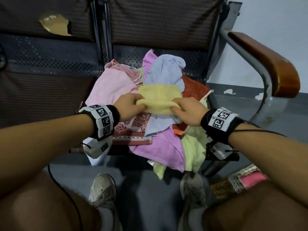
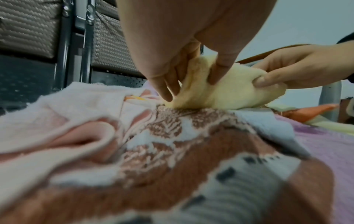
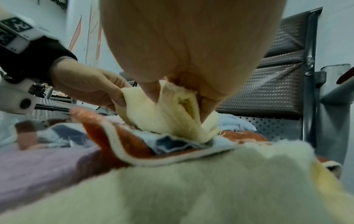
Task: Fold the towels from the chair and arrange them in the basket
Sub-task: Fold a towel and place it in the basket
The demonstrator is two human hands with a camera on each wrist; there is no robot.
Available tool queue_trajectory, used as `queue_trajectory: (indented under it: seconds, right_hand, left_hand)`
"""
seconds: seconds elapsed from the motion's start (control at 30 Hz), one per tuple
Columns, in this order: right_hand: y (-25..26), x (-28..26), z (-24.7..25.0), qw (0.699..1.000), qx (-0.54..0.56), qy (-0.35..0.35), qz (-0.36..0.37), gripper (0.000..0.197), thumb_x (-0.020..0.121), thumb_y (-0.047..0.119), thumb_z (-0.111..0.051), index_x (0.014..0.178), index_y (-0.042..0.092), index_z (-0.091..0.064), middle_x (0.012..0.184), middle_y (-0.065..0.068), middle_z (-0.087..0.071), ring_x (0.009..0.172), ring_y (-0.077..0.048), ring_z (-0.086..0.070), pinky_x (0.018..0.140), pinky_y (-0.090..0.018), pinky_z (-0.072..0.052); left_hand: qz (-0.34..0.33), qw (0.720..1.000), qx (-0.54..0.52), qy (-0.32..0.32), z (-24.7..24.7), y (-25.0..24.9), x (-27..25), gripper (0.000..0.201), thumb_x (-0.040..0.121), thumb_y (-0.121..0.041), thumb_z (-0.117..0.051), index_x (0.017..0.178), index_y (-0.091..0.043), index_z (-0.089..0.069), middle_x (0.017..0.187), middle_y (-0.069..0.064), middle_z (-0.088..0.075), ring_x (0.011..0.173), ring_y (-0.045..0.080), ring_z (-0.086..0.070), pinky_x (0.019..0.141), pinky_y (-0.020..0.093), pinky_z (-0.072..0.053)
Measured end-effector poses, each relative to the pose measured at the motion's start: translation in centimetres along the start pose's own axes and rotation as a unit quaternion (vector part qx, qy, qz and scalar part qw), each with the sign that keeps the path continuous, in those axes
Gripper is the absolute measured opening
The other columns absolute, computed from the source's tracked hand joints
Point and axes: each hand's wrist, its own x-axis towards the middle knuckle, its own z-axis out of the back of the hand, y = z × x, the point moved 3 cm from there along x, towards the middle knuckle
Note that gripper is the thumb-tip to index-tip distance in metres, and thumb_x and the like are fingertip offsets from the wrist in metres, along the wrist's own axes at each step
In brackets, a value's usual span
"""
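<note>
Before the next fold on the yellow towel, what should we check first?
1. Left hand grips the yellow towel at its near left end: ok.
2. Right hand grips the near right end: ok.
3. Near edge lifted into a fold between the two grips: ok.
4. Far corners lined up: cannot tell, the blue towel crowds them.
5. Flat surface underneath: not ok, it lies on a lumpy pile on the chair.
6. Basket within reach, by the right foot: ok.
</note>
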Motion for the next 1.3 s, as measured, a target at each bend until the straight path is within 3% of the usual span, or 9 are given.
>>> queue_trajectory:
  seconds: [0.23,0.3,0.4,0.5,0.63,0.87,0.97,1.1,1.3]
  right_hand:
    - [-0.5,0.8,1.3,0.95,0.296,-0.007,-0.101,0.045,0.095,0.043,-0.059,0.057,0.022,-0.048,0.057,0.006,-0.046,0.054,-0.012,-0.043,0.058,-0.031,-0.033]
    - [-0.6,1.0,1.2,0.942,0.31,0.01,-0.126,0.047,0.084,0.056,-0.068,0.064,0.014,-0.058,0.062,-0.006,-0.055,0.058,-0.016,-0.051,0.058,-0.031,-0.038]
    - [-1.4,1.2,0.1,0.948,0.275,0.046,-0.151,0.035,0.086,0.039,-0.074,0.087,0.004,-0.072,0.088,-0.016,-0.073,0.074,-0.02,-0.065,0.068,-0.032,-0.048]
    - [-2.1,1.4,-0.9,0.952,0.235,0.07,-0.185,0.026,0.089,0.034,-0.07,0.077,0.011,-0.069,0.078,-0.005,-0.069,0.074,-0.018,-0.063,0.063,-0.026,-0.046]
    - [-2.0,2.0,-0.9,0.959,0.187,0.079,-0.195,0.028,0.087,0.033,-0.069,0.075,0.007,-0.067,0.076,-0.007,-0.063,0.071,-0.021,-0.059,0.065,-0.03,-0.042]
    - [-1.2,1.2,0.9,0.956,0.133,0.151,-0.215,0.023,0.075,0.027,-0.065,0.086,0.007,-0.069,0.08,-0.007,-0.065,0.069,-0.023,-0.06,0.059,-0.027,-0.044]
    - [-0.1,0.2,1.4,0.93,0.246,0.192,-0.193,0.048,0.072,0.044,-0.064,0.108,0.011,-0.065,0.103,-0.013,-0.072,0.084,-0.024,-0.067,0.073,-0.033,-0.05]
    - [2.2,-0.7,4.5,0.924,0.362,-0.003,-0.121,0.057,0.079,0.047,-0.073,0.129,0.022,-0.06,0.119,0.001,-0.071,0.109,-0.015,-0.068,0.095,-0.036,-0.053]
    - [3.4,-4.3,7.2,0.858,0.486,-0.078,-0.145,0.018,0.088,0.016,-0.073,0.1,0.003,-0.07,0.075,0.001,-0.074,0.062,-0.007,-0.069,0.053,-0.019,-0.051]
  left_hand:
    - [0.065,0.988,-0.134,-0.032,0.8,0.5,1.1,0.038,0.074,-0.042,-0.057,0.085,-0.008,-0.069,0.078,0.0,-0.067,0.074,0.02,-0.061,0.071,0.035,-0.05]
    - [0.091,0.987,-0.126,-0.042,0.5,1.1,1.6,0.029,0.084,-0.041,-0.06,0.096,-0.018,-0.072,0.099,-0.002,-0.072,0.092,0.023,-0.066,0.082,0.034,-0.053]
    - [0.151,0.987,-0.034,-0.039,0.2,1.9,1.9,0.041,0.088,-0.052,-0.06,0.109,-0.017,-0.066,0.119,0.005,-0.067,0.101,0.027,-0.064,0.092,0.04,-0.053]
    - [0.218,0.976,0.018,0.011,-0.3,2.1,1.6,0.065,0.086,-0.072,-0.049,0.098,-0.009,-0.061,0.097,0.009,-0.07,0.079,0.025,-0.066,0.07,0.032,-0.054]
    - [0.305,0.935,-0.127,0.129,-1.3,1.7,0.6,0.079,0.081,-0.08,-0.045,0.089,-0.003,-0.064,0.061,0.009,-0.07,0.048,0.023,-0.064,0.046,0.021,-0.049]
    - [0.19,0.924,-0.331,-0.008,-0.4,-2.6,0.9,0.04,0.076,-0.021,-0.082,0.099,0.004,-0.061,0.097,0.024,-0.07,0.079,0.032,-0.068,0.08,0.044,-0.059]
    - [0.125,0.903,-0.41,-0.013,0.5,-5.5,0.4,0.037,0.067,-0.003,-0.08,0.09,-0.014,-0.054,0.093,0.016,-0.061,0.08,0.027,-0.06,0.072,0.039,-0.052]
    - [0.057,0.887,-0.458,0.004,1.8,-9.4,-1.1,0.035,0.06,-0.006,-0.071,0.09,-0.02,-0.059,0.082,0.006,-0.061,0.07,0.017,-0.057,0.059,0.026,-0.045]
    - [0.036,0.88,-0.473,0.003,1.8,-12.6,-2.5,0.054,0.065,-0.021,-0.071,0.117,-0.015,-0.057,0.107,0.005,-0.063,0.091,0.017,-0.061,0.075,0.03,-0.048]
